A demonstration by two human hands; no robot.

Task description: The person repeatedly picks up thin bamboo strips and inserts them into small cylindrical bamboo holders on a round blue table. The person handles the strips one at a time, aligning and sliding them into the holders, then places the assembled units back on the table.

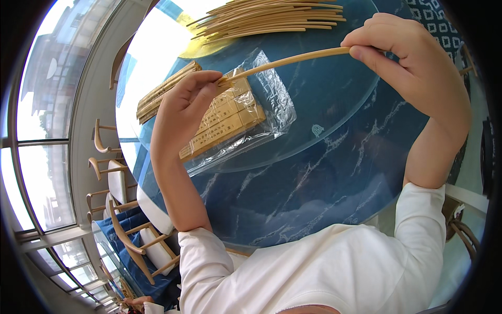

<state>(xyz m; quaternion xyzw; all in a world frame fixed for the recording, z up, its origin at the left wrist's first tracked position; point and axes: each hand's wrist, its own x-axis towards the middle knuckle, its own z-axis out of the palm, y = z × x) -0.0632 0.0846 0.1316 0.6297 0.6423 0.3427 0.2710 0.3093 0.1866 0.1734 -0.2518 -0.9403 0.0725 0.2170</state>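
Note:
Both my hands hold wooden chopsticks stretched level above the table; whether it is one or a pair pressed together is hard to make out. The left end is pinched between thumb and fingers of my left hand. At the other end, my right hand grips with thumb and forefinger. Under my left hand lies a clear plastic bag with tan printed paper sleeves, partly hidden by that hand. Beyond them is a loose pile of chopsticks. A bundle of darker sticks rests left of the bag.
The round glass turntable sits on a dark blue, white-veined table. Something yellow lies under the chopstick pile. Wooden chairs and tall windows are on the left. A patterned surface shows at far right.

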